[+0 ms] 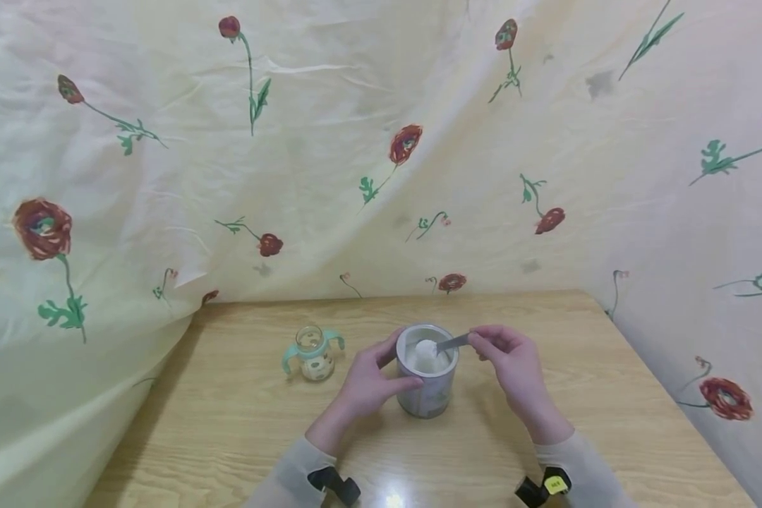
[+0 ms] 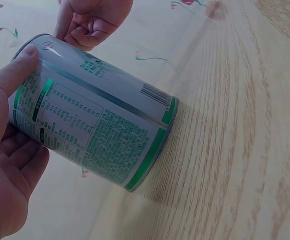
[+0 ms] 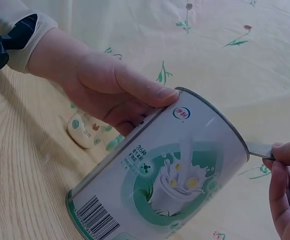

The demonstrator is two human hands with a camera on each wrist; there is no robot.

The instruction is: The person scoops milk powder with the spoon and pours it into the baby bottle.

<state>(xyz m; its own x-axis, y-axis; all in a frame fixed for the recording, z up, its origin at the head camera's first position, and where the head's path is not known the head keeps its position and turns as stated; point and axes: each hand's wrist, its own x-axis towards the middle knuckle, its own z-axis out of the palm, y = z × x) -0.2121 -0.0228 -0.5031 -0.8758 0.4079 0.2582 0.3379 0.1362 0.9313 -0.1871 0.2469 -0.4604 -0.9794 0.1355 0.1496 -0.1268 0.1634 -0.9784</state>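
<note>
A milk powder can, white and green with a metal rim, stands lidless on the table. My left hand grips its side near the top, thumb toward the front and fingers round the far side. In the left wrist view the can shows printed text and a barcode. My right hand pinches the handle of a scoop over the can's mouth. The scoop's bowl is inside the rim, heaped with white powder. In the right wrist view the right hand holds the handle right at the rim.
A clear baby bottle with mint-green handles and no cap stands left of the can on the wooden table. A flowered cloth hangs behind the table and along its sides.
</note>
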